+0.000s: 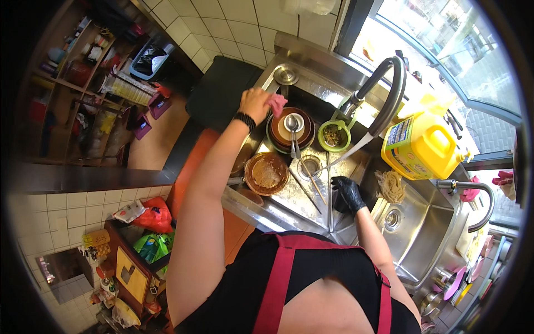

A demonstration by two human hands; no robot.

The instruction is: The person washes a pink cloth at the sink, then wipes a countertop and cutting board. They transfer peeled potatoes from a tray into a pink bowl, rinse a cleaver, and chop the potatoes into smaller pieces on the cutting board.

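Note:
My left hand (pixel 253 102), bare with a dark beaded bracelet at the wrist, grips a crumpled pink cloth (pixel 276 104) above the left edge of the steel sink basin (pixel 308 206). Just right of it, stacked brown bowls (pixel 275 135) hold a small white bowl (pixel 298 117) with two metal spoons (pixel 293 135). A soiled brown bowl (pixel 267 174) sits nearer me, beside two chopsticks (pixel 306 192). My right hand (pixel 349 194), in a black glove, is low over the basin's right side; what lies under its fingers is too dark to tell.
Water runs from the tall faucet (pixel 394 92) towards the drain (pixel 311 167). A green strainer (pixel 333 137) with food scraps hangs at the back. A yellow jug (pixel 421 146) and a beige rag (pixel 391 186) are on the right, beside a second basin (pixel 421 234). A dark bin (pixel 225 92) stands left.

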